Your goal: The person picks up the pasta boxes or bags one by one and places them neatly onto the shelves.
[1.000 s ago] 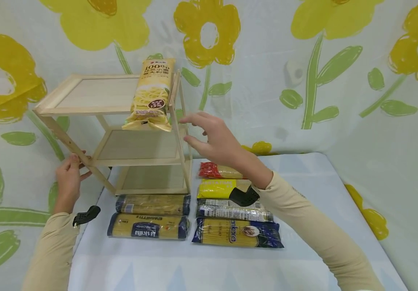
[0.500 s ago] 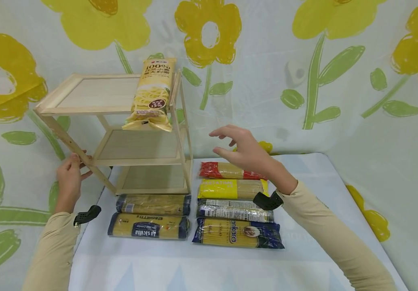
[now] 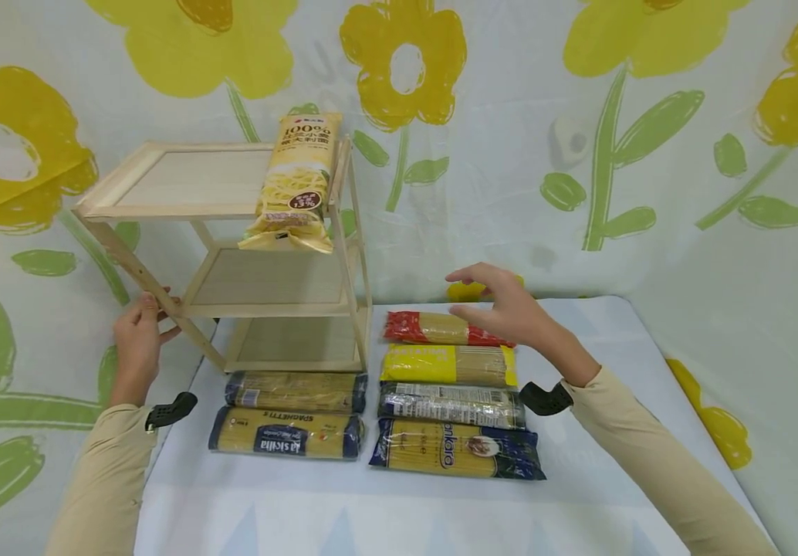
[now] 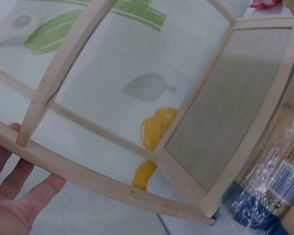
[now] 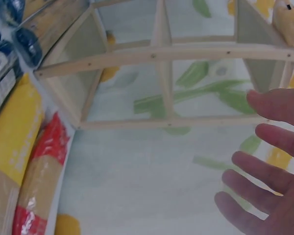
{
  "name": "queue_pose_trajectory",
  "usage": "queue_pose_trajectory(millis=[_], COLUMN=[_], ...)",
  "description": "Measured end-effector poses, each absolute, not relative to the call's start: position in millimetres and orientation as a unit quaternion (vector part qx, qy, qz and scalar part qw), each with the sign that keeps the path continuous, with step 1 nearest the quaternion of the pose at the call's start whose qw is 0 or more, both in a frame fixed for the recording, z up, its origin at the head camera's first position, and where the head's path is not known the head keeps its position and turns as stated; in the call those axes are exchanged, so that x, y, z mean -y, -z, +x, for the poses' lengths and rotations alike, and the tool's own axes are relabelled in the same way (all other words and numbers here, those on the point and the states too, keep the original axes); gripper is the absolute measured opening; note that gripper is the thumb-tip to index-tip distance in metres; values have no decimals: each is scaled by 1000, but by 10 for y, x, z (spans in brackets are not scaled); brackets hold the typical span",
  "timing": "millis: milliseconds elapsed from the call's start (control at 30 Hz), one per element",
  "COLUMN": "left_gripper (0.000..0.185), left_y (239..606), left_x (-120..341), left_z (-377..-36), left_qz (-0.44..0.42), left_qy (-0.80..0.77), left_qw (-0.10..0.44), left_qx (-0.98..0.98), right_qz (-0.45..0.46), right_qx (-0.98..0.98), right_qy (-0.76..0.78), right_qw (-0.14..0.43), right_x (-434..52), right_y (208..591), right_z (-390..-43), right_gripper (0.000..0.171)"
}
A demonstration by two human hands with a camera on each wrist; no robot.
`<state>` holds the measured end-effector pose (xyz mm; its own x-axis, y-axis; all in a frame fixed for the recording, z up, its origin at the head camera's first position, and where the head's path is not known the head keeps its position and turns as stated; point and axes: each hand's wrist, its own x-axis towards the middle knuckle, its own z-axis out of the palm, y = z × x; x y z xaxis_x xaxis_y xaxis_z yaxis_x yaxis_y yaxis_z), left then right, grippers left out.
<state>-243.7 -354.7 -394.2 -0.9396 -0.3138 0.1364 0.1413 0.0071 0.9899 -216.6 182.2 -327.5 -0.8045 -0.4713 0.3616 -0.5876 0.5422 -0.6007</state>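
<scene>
My left hand (image 3: 138, 340) grips the slanted left leg of a three-tier wooden shelf (image 3: 267, 310); in the left wrist view its fingers (image 4: 12, 183) pass behind the strip, with the thumb against it. A yellow bag of pasta (image 3: 299, 181) lies on the top tier at the right end, its lower end hanging over the front edge. My right hand (image 3: 510, 307) hovers in the air right of the shelf, over the red-ended spaghetti pack (image 3: 444, 328). Its fingers are spread and relaxed, holding nothing, as the right wrist view also shows.
Below the red-ended pack lie a yellow spaghetti pack (image 3: 449, 364), a dark-ended pack with printed text (image 3: 451, 404) and a blue-ended pack (image 3: 458, 449). Two navy-ended spaghetti packs (image 3: 284, 432) lie before the shelf. A flowered cloth (image 3: 496, 154) hangs behind.
My right hand has moved away from the shelf's right side, rightward and down, to above the red-ended pack. The left hand keeps its grip on the shelf leg.
</scene>
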Motion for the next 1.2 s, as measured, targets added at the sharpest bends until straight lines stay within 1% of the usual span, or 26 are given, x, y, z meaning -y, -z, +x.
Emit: queue_pose_trajectory(millis=[300,533,700,1033,1200], left_gripper=[41,38,38,38,38], left_y=[3942,3935,3935,3966,3953], left_x=[3533,3529,3526,3503,3520], left_z=[-2427,-2425,-2420,-2421,-2426], left_qz=[56,44,49,52,55], left_qy=[709,729,728,721,719], left_qw=[165,161,168,171,178], left_qx=[683,663,662,670,670], right_qz=[286,241,222,212,178], right_qx=[887,898,903,913,918], right_qy=[-356,-366,-367,-348,-354], right_qw=[74,41,25,14,-15], right_x=[-2046,-2246,-2354,-2562,-2613], right_y=[3565,3811,3972,4429,4634], right_z=[-2234,-2344,-2453,-2702,-2798], right_gripper=[46,56,62,61,66])
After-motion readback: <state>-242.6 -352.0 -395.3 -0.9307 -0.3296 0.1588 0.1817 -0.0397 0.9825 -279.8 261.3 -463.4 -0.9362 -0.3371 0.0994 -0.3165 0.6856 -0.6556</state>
